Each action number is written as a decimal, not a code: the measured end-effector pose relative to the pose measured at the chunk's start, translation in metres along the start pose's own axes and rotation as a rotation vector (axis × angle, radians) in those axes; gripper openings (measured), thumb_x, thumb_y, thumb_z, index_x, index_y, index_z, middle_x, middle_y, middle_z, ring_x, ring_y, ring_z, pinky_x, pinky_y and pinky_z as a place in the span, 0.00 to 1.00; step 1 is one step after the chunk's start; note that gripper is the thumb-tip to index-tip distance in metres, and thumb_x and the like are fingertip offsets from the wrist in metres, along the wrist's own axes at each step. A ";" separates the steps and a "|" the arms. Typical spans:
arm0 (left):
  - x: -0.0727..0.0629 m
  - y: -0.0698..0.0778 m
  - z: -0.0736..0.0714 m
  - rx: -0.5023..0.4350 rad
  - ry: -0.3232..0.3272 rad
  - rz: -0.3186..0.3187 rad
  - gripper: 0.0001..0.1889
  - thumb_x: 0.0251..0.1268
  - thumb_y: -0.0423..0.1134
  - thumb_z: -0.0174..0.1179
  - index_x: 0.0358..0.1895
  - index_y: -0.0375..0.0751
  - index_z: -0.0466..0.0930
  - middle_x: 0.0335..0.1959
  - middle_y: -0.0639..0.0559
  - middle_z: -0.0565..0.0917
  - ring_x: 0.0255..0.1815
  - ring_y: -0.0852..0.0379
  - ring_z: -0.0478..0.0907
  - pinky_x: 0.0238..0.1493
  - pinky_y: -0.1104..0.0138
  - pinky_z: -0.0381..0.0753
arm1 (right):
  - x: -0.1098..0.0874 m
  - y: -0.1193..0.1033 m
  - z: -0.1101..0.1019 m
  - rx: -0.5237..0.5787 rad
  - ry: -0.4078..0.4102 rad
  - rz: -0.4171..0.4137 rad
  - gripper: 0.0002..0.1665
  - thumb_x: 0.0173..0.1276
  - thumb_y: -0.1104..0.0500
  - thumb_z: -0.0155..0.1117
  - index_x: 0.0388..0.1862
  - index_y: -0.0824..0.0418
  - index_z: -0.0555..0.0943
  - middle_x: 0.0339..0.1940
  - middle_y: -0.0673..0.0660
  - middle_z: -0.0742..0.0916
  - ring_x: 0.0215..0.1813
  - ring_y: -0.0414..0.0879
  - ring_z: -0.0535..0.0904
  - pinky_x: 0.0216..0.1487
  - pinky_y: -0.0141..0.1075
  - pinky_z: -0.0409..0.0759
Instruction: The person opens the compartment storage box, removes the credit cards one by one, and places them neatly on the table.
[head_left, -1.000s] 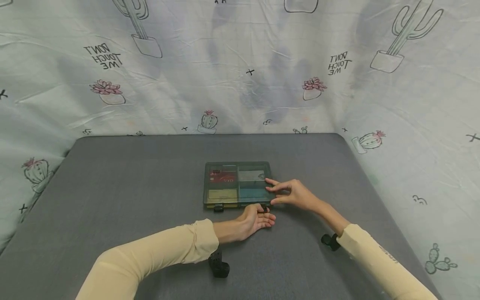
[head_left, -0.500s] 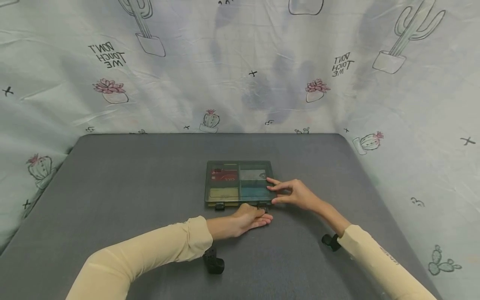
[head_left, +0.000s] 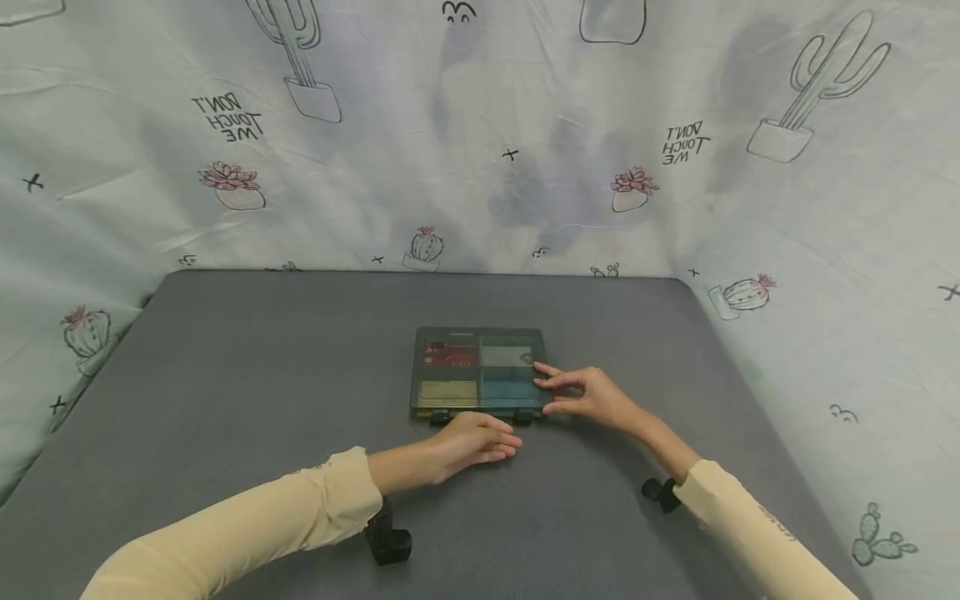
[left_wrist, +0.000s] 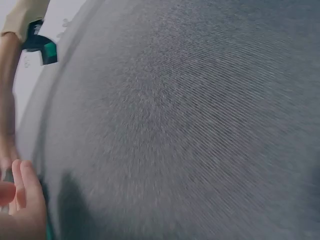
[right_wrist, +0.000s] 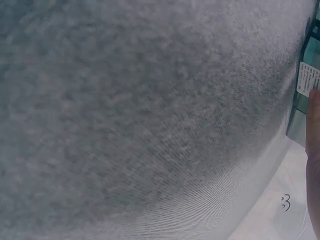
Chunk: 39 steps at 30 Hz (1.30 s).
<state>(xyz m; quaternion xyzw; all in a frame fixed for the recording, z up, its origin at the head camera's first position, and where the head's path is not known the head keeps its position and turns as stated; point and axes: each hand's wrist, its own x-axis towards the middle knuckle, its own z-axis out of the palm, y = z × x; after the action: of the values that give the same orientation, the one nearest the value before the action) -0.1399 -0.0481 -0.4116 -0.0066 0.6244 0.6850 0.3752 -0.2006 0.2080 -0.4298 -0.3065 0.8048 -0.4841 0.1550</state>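
Note:
A flat see-through green plastic storage box (head_left: 478,371) lies on the grey table, its lid down. Through the lid show a red card, a pale card, a yellowish piece and a blue piece in separate compartments. On its front edge sit two black latches, the left one (head_left: 440,417) and the right one (head_left: 524,416); their exact positions are too small to tell. My left hand (head_left: 474,446) hovers at the front edge between them, fingers loosely extended, holding nothing. My right hand (head_left: 596,398) touches the box's right edge with extended fingers and thumb. In the right wrist view a finger (right_wrist: 313,122) rests by a printed white label (right_wrist: 308,79).
The grey table (head_left: 300,358) spreads around the box. Patterned cloth (head_left: 480,125) hangs behind it and at both sides. A black wrist camera (head_left: 388,542) sits under the left wrist, another (head_left: 660,494) under the right.
My left hand has drawn back leftward, from the right latch to the front middle of the box. The right hand stays at the right edge. The head view has shifted slightly.

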 end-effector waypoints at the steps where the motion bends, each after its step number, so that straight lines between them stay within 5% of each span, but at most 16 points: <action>1: -0.006 0.000 -0.004 0.037 -0.012 0.050 0.17 0.72 0.29 0.49 0.59 0.21 0.69 0.52 0.35 0.81 0.52 0.46 0.80 0.56 0.58 0.76 | -0.001 -0.001 0.002 0.003 0.005 -0.002 0.25 0.58 0.65 0.71 0.54 0.71 0.80 0.69 0.66 0.69 0.68 0.56 0.67 0.56 0.44 0.76; 4: -0.021 0.002 -0.019 0.186 -0.013 0.235 0.15 0.72 0.29 0.49 0.57 0.23 0.70 0.51 0.36 0.81 0.54 0.41 0.78 0.56 0.55 0.76 | -0.002 -0.002 0.006 -0.005 0.023 -0.011 0.25 0.57 0.67 0.70 0.55 0.71 0.79 0.70 0.65 0.68 0.68 0.56 0.67 0.57 0.41 0.76; 6: -0.029 0.003 -0.031 0.369 0.029 0.387 0.13 0.71 0.28 0.50 0.55 0.26 0.73 0.49 0.38 0.82 0.53 0.42 0.78 0.55 0.57 0.77 | -0.004 -0.004 0.008 -0.028 0.027 -0.020 0.26 0.58 0.68 0.69 0.57 0.71 0.78 0.71 0.64 0.68 0.68 0.55 0.68 0.57 0.39 0.75; 10: -0.036 0.000 -0.056 0.818 0.197 0.670 0.14 0.63 0.22 0.58 0.52 0.34 0.77 0.50 0.44 0.81 0.51 0.47 0.79 0.50 0.60 0.79 | -0.008 -0.007 0.012 -0.062 0.019 -0.025 0.27 0.61 0.66 0.68 0.59 0.71 0.76 0.72 0.64 0.66 0.67 0.56 0.68 0.57 0.39 0.75; 12: -0.037 -0.004 -0.068 0.985 0.282 0.757 0.19 0.58 0.23 0.63 0.54 0.35 0.77 0.55 0.42 0.78 0.55 0.47 0.77 0.52 0.58 0.78 | -0.011 -0.007 0.013 -0.081 0.018 -0.036 0.27 0.61 0.66 0.68 0.60 0.71 0.75 0.72 0.64 0.66 0.67 0.57 0.68 0.57 0.41 0.75; 17: -0.036 -0.011 -0.091 1.110 0.350 0.737 0.31 0.55 0.32 0.69 0.64 0.34 0.70 0.68 0.33 0.63 0.66 0.37 0.66 0.57 0.48 0.73 | -0.016 -0.010 0.017 -0.166 0.057 -0.084 0.32 0.61 0.68 0.68 0.64 0.71 0.71 0.72 0.67 0.65 0.68 0.62 0.67 0.57 0.48 0.75; 20: -0.036 -0.011 -0.099 1.171 0.336 0.711 0.31 0.56 0.34 0.68 0.64 0.33 0.71 0.70 0.31 0.60 0.66 0.35 0.65 0.55 0.49 0.75 | -0.019 -0.012 0.021 -0.216 0.122 -0.098 0.39 0.60 0.67 0.69 0.69 0.70 0.64 0.73 0.69 0.62 0.63 0.65 0.71 0.54 0.48 0.78; 24: -0.037 -0.005 -0.106 1.224 0.279 0.760 0.26 0.57 0.33 0.67 0.60 0.29 0.74 0.68 0.28 0.62 0.61 0.36 0.71 0.52 0.56 0.78 | -0.024 -0.015 0.028 -0.245 0.259 -0.083 0.43 0.58 0.69 0.70 0.71 0.68 0.62 0.73 0.67 0.62 0.57 0.64 0.76 0.49 0.47 0.80; 32: -0.040 0.006 -0.112 1.242 0.207 0.740 0.26 0.64 0.37 0.61 0.64 0.32 0.72 0.69 0.28 0.62 0.52 0.43 0.80 0.50 0.57 0.79 | -0.039 -0.017 0.042 -0.256 0.411 -0.098 0.34 0.56 0.72 0.69 0.63 0.71 0.71 0.58 0.68 0.78 0.52 0.61 0.80 0.47 0.40 0.81; 39: -0.045 0.018 -0.112 1.289 0.215 0.694 0.25 0.69 0.37 0.57 0.67 0.35 0.67 0.71 0.33 0.61 0.64 0.38 0.69 0.56 0.50 0.75 | -0.034 -0.017 0.045 -0.321 0.402 -0.084 0.24 0.57 0.70 0.70 0.54 0.73 0.77 0.52 0.68 0.81 0.49 0.58 0.82 0.45 0.38 0.82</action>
<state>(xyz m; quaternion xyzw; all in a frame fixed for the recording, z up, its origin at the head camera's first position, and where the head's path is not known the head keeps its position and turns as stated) -0.1687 -0.1662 -0.3993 0.3460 0.9023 0.2573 0.0031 -0.1442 0.1936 -0.4386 -0.2577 0.8726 -0.4075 -0.0788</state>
